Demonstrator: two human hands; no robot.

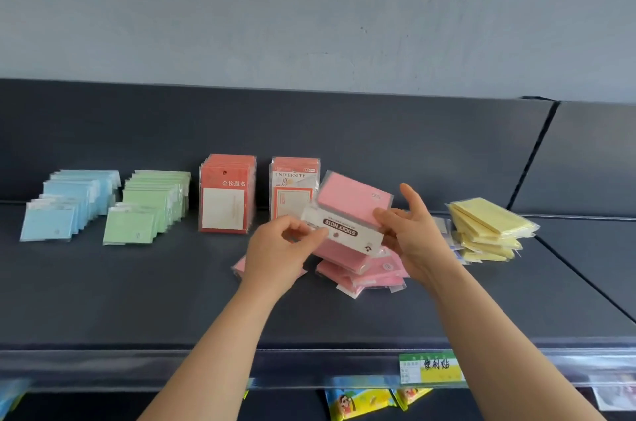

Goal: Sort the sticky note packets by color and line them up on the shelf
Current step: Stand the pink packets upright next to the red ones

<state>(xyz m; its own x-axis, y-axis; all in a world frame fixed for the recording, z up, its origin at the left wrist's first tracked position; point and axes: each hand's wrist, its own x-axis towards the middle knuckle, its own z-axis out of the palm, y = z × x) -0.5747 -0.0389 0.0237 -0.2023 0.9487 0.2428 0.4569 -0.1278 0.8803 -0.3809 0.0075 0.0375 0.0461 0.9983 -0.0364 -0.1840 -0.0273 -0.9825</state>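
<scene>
Over the middle of the dark grey metal shelf [137,283], both hands are on one pink sticky note packet [351,203] in clear plastic wrap, held up off the surface and tilted, with its white "STICKY NOTE" header strip facing the camera. So the left hand [278,248] pinches the header end between thumb and fingers, and the right hand [413,234] grips the opposite edge with its thumb on the front, index finger sticking up loose. Right underneath sits a messy pile of pink packets [364,274], overlapping every which way. Off to the right there's a slumped stack of pale yellow packets [488,228]. Far left is a neat overlapping row of light blue packets [65,207], with a row of light green packets [148,210] just beside it. Behind the hands, two upright stacks of red-orange card packets [225,193] stand side by side. Green and yellow price label [430,367] is clipped on the front rail.
</scene>
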